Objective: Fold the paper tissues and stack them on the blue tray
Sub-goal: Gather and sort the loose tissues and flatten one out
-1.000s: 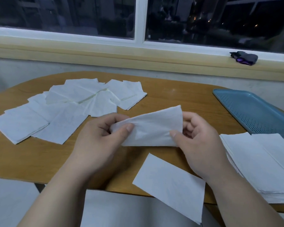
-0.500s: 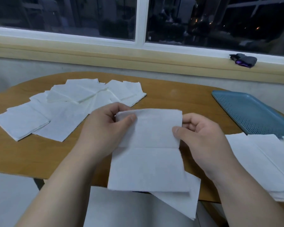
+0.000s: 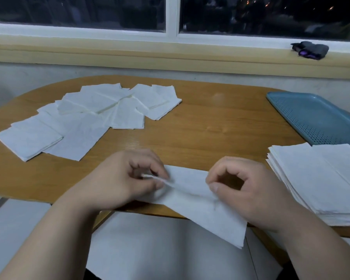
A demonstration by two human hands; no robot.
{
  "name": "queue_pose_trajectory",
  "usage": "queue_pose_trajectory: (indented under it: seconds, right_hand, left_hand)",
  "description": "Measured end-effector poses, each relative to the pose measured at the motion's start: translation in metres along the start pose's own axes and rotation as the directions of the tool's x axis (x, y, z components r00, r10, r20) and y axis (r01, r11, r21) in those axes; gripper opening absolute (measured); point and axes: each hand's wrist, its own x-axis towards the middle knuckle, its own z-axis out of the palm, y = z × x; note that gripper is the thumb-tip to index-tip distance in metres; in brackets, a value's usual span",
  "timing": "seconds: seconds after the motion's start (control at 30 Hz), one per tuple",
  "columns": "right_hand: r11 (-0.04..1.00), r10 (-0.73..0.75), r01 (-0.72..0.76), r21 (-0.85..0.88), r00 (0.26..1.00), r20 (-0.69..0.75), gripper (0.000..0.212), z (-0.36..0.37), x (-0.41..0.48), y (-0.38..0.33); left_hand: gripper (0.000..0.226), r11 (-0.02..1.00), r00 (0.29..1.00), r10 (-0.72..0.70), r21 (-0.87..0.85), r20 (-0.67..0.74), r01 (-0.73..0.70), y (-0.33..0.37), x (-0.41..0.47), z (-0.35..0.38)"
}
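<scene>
Pinching a tissue (image 3: 190, 190) at the near table (image 3: 210, 126) edge: left hand (image 3: 121, 178) curled on its left end, right hand (image 3: 249, 190) nipping its right end between thumb and forefinger. Off right, stack of flat tissues (image 3: 321, 182) just beside the blue tray (image 3: 315, 116); folded tissues (image 3: 93, 116) spread far left.
</scene>
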Motion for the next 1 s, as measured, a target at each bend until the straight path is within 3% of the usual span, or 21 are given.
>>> queue_pose_trajectory:
  seconds: [0.1, 0.2, 0.3, 0.4, 0.5, 0.7, 0.83, 1.0]
  right_hand:
    - [0.997, -0.079, 0.08, -0.017, 0.996, 0.051, 0.009, 0.0, -0.003, 0.0]
    - [0.997, -0.019, 0.013, -0.074, 0.996, -0.082, 0.016, 0.003, 0.004, 0.006]
    - [0.945, 0.131, -0.163, -0.283, 0.983, -0.127, 0.008, 0.009, 0.016, 0.011]
    - [0.877, 0.218, -0.239, -0.417, 0.971, -0.099, 0.017, 0.017, 0.022, 0.015]
    - [0.846, 0.232, -0.248, -0.473, 0.968, -0.091, 0.012, 0.024, 0.025, 0.016]
    - [0.893, 0.225, -0.244, -0.378, 0.97, -0.096, 0.018, 0.027, 0.03, 0.013]
    - [0.933, 0.199, -0.225, -0.281, 0.973, -0.117, 0.018, 0.022, 0.028, 0.007]
    - [0.971, 0.204, -0.223, -0.085, 0.96, -0.19, 0.015, 0.015, 0.021, -0.005]
  left_hand:
    - [0.049, 0.999, 0.996, 0.026, -0.022, 0.08, -0.024, -0.001, -0.008, -0.009]
    - [0.049, 0.999, 0.999, 0.025, -0.023, -0.037, -0.026, -0.003, -0.008, -0.01]
    - [0.032, 0.985, 0.984, -0.052, 0.155, -0.169, 0.079, -0.012, 0.001, 0.0]
    - [0.013, 0.891, 0.976, -0.133, 0.41, -0.172, 0.193, -0.018, 0.012, 0.011]
    - [0.035, 0.794, 0.966, -0.207, 0.549, -0.156, 0.259, -0.022, 0.017, 0.016]
    - [0.012, 0.853, 0.966, -0.185, 0.458, -0.18, 0.249, -0.021, 0.019, 0.016]
    - [0.011, 0.889, 0.965, -0.191, 0.385, -0.177, 0.247, -0.02, 0.017, 0.015]
    - [0.01, 0.96, 0.943, -0.215, 0.122, -0.255, 0.252, -0.013, 0.011, 0.008]
